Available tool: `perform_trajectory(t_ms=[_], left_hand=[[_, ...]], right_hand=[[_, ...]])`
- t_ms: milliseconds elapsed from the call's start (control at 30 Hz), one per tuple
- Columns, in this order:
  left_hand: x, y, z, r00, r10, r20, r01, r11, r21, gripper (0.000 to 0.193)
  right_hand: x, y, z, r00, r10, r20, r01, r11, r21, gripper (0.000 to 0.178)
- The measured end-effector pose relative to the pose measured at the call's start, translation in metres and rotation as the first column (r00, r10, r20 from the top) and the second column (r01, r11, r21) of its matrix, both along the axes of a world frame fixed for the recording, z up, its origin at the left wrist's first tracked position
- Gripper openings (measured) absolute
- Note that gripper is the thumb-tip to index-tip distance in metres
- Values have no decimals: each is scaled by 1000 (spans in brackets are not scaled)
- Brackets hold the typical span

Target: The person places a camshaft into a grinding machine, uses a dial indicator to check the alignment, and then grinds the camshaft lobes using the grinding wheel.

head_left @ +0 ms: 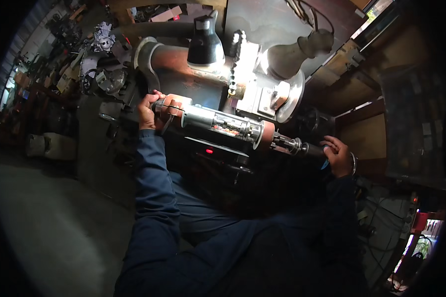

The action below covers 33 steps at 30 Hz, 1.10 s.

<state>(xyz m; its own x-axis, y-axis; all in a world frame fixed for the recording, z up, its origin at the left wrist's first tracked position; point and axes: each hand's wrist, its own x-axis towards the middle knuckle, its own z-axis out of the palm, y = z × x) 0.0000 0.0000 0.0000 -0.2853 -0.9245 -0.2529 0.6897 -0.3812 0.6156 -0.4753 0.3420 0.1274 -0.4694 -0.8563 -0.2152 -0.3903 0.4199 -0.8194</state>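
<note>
In front of me lies a long metal mechanism (pixel 198 117), a grey tube cut open along its middle so that shiny inner parts show. Reddish-brown collars sit round it, one near each end of the tube. My left hand (pixel 147 112) has its fingers curled round the left end, next to the left collar (pixel 179 102). At the other end, a stepped metal shaft (pixel 285 142) runs into a dark cylindrical handle (pixel 312 150). My right hand (pixel 338 156) is closed over the handle's outer end, with a small blue piece (pixel 325 164) beside the fingers.
Behind the mechanism stands a heavy machine with a black lamp (pixel 205 42), a bead-like metal column (pixel 236 62) and a round disc (pixel 295 96). A small red light (pixel 209 151) glows below the tube. Metal parts (pixel 103 37) crowd the left; a wooden cabinet (pixel 364 136) stands right.
</note>
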Motion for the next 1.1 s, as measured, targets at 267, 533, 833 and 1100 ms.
perform_trajectory(t_ms=[267,533,833,1100], left_hand=[[13,18,12,970,-92,-224,105,993,51,26],[22,16,12,952,-203,-228,206,978,-9,27],[34,6,20,926,-62,371,72,997,-15,35],[49,140,-1,-376,254,891,185,963,-197,42]], right_hand=[[37,19,1,941,-41,-336,0,992,-123,40],[37,41,13,844,-110,-525,-10,975,-220,43],[-70,100,-24,899,-379,-219,363,925,-111,44],[-46,124,-40,793,-334,-509,212,935,-283,36]])
